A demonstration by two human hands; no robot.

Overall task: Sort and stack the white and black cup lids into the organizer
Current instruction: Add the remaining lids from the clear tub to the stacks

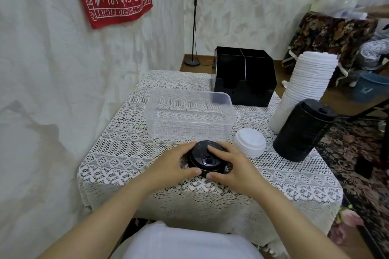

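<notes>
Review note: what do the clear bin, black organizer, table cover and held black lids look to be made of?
The clear bin: transparent plastic, glossy; the lace shows through its walls. The black organizer: glossy hard plastic, perhaps acrylic; its front reflects light. The table cover: cream lace fabric, openwork pattern. The black lids, gripped by the left hand and right hand: probably moulded plastic, semi-gloss sheen.

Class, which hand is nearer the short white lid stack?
Right. The right hand sits just beside the short white lid stack; the left hand is farther off, across the black lids.
</notes>
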